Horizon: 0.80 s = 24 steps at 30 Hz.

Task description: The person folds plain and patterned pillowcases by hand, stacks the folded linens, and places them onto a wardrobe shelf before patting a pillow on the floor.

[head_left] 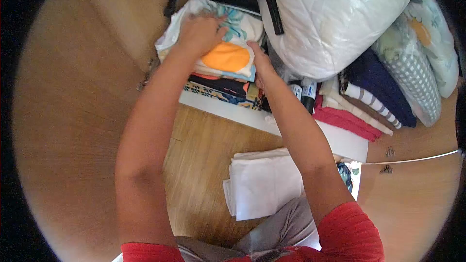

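My left hand (201,34) lies with its fingers spread on top of a folded white cloth (250,26) with teal and orange printing. A big orange patch (226,57) shows on the cloth's near side. Against the right edge of the same pile rests my right hand (262,65), thumb stretched out toward the cloth and the other fingers partly hidden by the pile's side. Beneath the white cloth are more folded fabrics, among them a dark patterned one (221,96). The pile sits on a white-edged cupboard shelf (228,114).
A large stuffed white plastic bag (335,14) bulges beside the pile. Right of it are folded textiles, including a red one (347,121), and a checked bundle in clear plastic (412,77). Small bottles (308,94) stand between. Folded white cloth (264,182) lies below. Wooden doors flank both sides.
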### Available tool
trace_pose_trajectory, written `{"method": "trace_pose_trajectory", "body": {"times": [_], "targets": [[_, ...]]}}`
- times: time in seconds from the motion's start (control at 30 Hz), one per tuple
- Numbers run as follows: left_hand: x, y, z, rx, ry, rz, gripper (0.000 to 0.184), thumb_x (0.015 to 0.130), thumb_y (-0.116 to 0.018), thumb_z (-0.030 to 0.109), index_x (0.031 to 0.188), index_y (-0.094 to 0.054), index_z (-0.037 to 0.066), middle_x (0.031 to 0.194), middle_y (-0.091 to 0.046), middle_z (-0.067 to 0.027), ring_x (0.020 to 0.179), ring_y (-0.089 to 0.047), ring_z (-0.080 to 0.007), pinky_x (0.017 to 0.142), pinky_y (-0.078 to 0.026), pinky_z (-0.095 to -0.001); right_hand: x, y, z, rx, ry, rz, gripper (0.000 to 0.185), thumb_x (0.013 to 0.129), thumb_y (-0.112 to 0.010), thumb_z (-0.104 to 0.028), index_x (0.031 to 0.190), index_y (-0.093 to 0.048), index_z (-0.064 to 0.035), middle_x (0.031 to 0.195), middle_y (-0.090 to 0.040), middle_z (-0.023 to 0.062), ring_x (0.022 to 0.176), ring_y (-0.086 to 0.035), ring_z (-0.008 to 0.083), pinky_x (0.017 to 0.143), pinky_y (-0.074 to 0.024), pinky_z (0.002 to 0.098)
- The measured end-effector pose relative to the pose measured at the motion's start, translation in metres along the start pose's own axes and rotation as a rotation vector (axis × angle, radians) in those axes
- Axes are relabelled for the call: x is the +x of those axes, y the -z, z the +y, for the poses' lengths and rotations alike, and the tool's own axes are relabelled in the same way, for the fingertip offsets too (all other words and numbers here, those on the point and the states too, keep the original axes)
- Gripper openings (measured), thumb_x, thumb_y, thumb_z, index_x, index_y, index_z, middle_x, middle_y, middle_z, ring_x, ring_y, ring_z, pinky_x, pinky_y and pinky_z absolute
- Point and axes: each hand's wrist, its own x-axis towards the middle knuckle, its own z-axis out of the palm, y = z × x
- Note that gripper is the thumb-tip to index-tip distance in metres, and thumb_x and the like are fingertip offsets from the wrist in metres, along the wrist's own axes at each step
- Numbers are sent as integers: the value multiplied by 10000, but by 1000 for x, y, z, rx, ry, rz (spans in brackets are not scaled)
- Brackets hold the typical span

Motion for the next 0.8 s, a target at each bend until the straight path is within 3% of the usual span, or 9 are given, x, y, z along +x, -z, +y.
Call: {"method": "trace_pose_trajectory", "body": {"times": [0.1, 0.17, 0.3, 0.33, 0.4, 0.47, 0.6, 0.7, 0.8], "targets": [[-6, -32, 1, -100, 158, -182, 697, 767, -416, 660, 1334, -373, 256, 1416, -289, -81, 1311, -227, -340, 1045, -174, -510, 4, 5, 6, -211, -21, 142, 685, 743, -548, -527, 1102, -544, 56, 1105, -563, 210, 1003, -548, 294, 835, -431, 359], [-9, -41, -4, -116, 266, -319, 862, 693, -360, 788, 1400, -226, 313, 1479, -141, -58, 1351, -108, -345, 1050, -84, -567, 9, 2, 7, -489, 22, 324, 644, 762, -573, -496, 1095, -520, 52, 1012, -588, 157, 840, -594, 212, 735, -481, 352], [-21, -27, 5, -79, 207, -220, 885, 690, -384, 778, 1392, -279, 248, 1468, -179, -87, 1349, -122, -348, 1048, -69, -568, 22, 19, 18, -316, -11, 106, 660, 792, -563, -502, 1108, -511, 75, 998, -586, 165, 818, -586, 240, 730, -483, 352], [-31, -8, 12, -148, 142, -159, 763, 762, -456, 649, 1360, -358, 185, 1420, -286, -132, 1318, -219, -353, 1047, -119, -545, 0, 16, 11, -283, -71, 74, 625, 832, -526, -501, 1122, -510, 52, 1038, -577, 145, 830, -578, 216, 751, -477, 320], [-77, 19, 32, -373, 68, 261, 606, 815, -540, 420, 1317, -415, 105, 1339, -390, -159, 1249, -329, -356, 1027, -208, -503, -42, 31, 19, -423, 457, -30, 501, 866, -527, -424, 1101, -519, 18, 1055, -569, 102, 842, -572, 183, 765, -472, 310], [-163, 41, 77, -672, 332, 314, 627, 823, -561, 223, 1337, -304, -29, 1299, -380, -241, 1183, -378, -392, 987, -289, -446, -119, 64, 28, -655, 665, -28, 420, 846, -584, -304, 1078, -516, 39, 995, -568, 128, 817, -590, 199, 763, -463, 282], [-348, 9, 164, -1273, 1066, -756, 852, 837, -590, 349, 1368, -80, -80, 1242, -394, -271, 1141, -435, -331, 969, -344, -388, -224, 209, 66, -1140, 207, 267, 368, 721, -710, -214, 931, -502, 7, 923, -530, 121, 779, -534, 191, 666, -466, 301], [-440, -40, 213, -1590, 961, -1030, 916, 796, -646, 380, 1344, -97, -107, 1245, -407, -261, 1120, -462, -276, 931, -393, -361, -271, 242, 87, -1361, -32, 259, 600, 738, -700, -400, 1106, -433, -9, 1115, -462, 172, 994, -473, 245, 779, -435, 327], [-397, 4, 238, -1671, 1166, -711, 829, 755, -698, 329, 1273, -222, -109, 1190, -468, -235, 1059, -506, -241, 875, -426, -352, -284, 263, 99, -1131, -469, 212, 759, 715, -703, -461, 1206, -382, 21, 1199, -447, 191, 1090, -456, 284, 878, -404, 342]]}}
